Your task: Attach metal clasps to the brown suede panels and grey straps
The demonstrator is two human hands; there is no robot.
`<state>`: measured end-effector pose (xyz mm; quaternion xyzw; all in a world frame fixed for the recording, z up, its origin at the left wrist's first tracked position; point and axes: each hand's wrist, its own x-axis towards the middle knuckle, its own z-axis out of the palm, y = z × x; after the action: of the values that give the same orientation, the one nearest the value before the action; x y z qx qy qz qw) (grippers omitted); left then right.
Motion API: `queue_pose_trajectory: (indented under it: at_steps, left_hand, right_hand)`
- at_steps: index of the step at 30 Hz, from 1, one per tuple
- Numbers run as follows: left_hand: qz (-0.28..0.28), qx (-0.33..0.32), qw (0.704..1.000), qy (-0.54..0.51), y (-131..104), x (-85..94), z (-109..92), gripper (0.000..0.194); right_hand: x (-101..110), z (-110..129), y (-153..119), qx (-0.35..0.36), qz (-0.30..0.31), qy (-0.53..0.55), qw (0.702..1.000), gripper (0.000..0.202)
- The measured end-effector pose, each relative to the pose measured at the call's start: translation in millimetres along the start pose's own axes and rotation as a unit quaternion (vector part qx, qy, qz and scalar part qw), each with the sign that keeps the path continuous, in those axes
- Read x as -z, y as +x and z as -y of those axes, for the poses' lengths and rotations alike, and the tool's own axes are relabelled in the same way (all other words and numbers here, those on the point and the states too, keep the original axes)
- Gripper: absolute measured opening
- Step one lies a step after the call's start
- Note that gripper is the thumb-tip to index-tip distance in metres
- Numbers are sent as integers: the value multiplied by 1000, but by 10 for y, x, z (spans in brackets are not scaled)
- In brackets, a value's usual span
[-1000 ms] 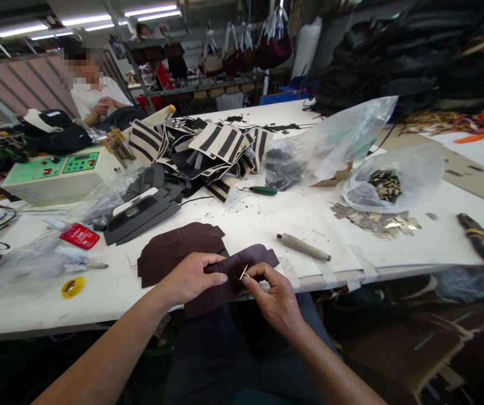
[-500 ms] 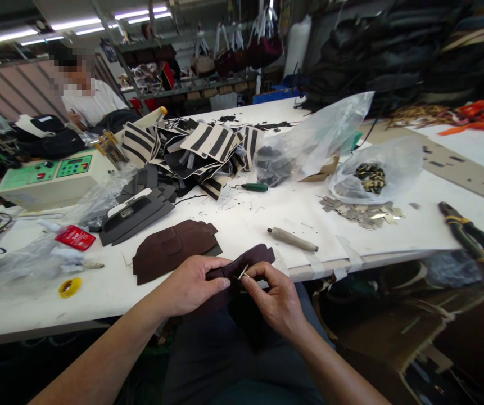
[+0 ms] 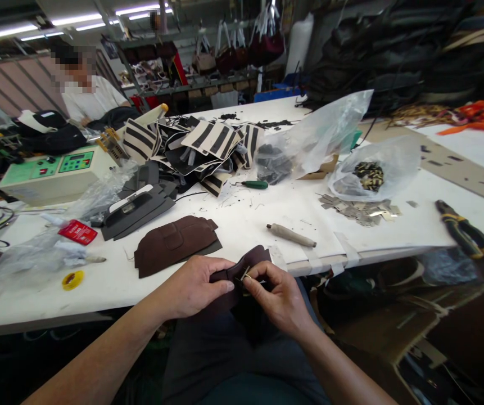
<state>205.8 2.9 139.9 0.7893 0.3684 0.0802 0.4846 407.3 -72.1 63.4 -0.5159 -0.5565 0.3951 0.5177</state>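
My left hand (image 3: 202, 286) is closed on a dark brown leather panel (image 3: 257, 257), thumb on top, in front of the table edge. A small metal clasp piece (image 3: 245, 274) is pinched between the thumb and index finger of my right hand (image 3: 275, 289), right at the panel's surface. Whether the clasp is seated in the leather I cannot tell. Just beyond my left hand, another brown leather panel (image 3: 161, 247) with a stitched tab outline lies on the table. Behind my hands is a tan-handled tool (image 3: 292, 235).
Metal plates (image 3: 357, 211) lie by a plastic bag (image 3: 338, 185) of brass-coloured parts. Pliers (image 3: 469, 230) rest at the right edge. Striped pieces (image 3: 212, 138) are heaped at the back, near a green-handled awl (image 3: 254, 184). Yellow tape (image 3: 72, 280) sits left. A person (image 3: 94, 98) sits beyond a control box (image 3: 56, 174).
The panel and the clasp have shifted very slightly, with both hands keeping their grip. The view has tilted a little. Across the table, the person's hand has lowered.
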Motion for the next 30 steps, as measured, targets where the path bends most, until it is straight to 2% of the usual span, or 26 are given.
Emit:
queue_pose_trajectory:
  at_steps: [5, 11, 22, 26, 29, 30]
  left_hand:
    - [-9, 26, 999, 19, -25, 35, 3, 24]
    - [-13, 39, 998, 56, -59, 12, -39, 22]
    - [-65, 36, 996, 58, -99, -162, -49, 23]
    - [-91, 31, 991, 95, -127, -178, -5, 26]
    - [-90, -3, 984, 152, -173, -163, 33, 25]
    - [-92, -20, 979, 179, -190, -159, 41, 26]
  right_hand:
    - [-44, 53, -17, -30, -8, 36, 999, 18]
    - [-116, 95, -56, -41, -31, 8, 999, 19]
    - [-320, 6, -171, 21, -97, -74, 992, 19]
    - [-222, -6, -155, 57, -59, -64, 995, 16]
    - [-2, -3, -117, 112, -6, -88, 990, 6]
    - [82, 1, -97, 142, -9, -120, 982, 14]
